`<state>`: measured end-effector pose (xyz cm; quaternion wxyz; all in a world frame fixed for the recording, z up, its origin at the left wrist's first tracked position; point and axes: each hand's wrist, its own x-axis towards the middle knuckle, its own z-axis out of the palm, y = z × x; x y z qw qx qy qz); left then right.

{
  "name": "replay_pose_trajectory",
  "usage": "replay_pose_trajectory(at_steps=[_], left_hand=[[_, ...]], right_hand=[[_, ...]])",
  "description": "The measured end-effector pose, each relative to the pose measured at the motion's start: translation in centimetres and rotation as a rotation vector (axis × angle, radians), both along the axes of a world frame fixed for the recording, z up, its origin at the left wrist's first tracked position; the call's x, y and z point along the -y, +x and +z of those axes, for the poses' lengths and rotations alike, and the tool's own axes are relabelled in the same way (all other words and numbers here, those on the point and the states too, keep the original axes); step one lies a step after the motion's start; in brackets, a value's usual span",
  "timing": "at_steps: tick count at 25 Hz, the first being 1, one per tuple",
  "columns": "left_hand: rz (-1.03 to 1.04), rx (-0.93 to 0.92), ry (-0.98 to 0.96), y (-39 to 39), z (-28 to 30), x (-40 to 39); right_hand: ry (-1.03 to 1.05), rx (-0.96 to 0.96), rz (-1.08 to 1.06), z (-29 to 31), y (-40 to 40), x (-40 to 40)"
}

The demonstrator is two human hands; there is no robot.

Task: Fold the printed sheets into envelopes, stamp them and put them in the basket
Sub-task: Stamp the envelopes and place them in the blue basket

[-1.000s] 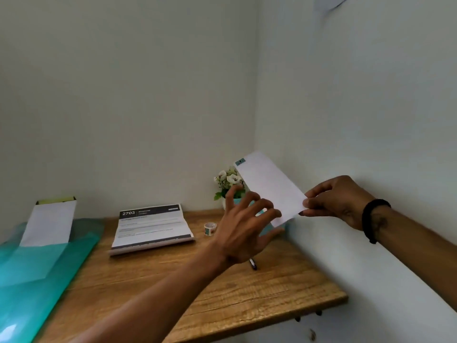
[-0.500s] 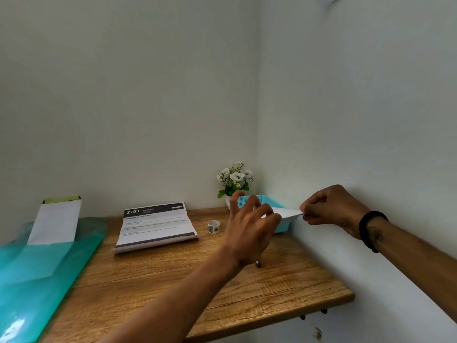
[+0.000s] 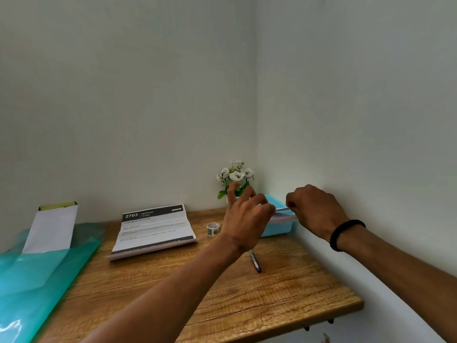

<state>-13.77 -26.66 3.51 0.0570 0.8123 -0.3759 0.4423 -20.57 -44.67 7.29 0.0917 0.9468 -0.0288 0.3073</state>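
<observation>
Fingers (image 3: 291, 206) pinch envelope (image 3: 282, 209) edge above basket (image 3: 277, 229) rim.

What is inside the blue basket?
An envelope lies flat across the top of the blue basket, pinched by the right hand. The left hand and the envelope cover the inside, so anything deeper cannot be seen.

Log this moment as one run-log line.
step: basket drop | right hand: pinches envelope over blue basket | left hand: open, holds nothing
</observation>
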Motion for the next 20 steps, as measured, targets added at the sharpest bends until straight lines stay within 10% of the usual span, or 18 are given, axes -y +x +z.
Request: replay_pose_trajectory(at_steps=[20], left_hand=[[-0.075,0.024,-0.003,2.5,-1.4,0.3]], right_hand=[[-0.109,-0.009,-0.011,-2.0,0.8,0.8]])
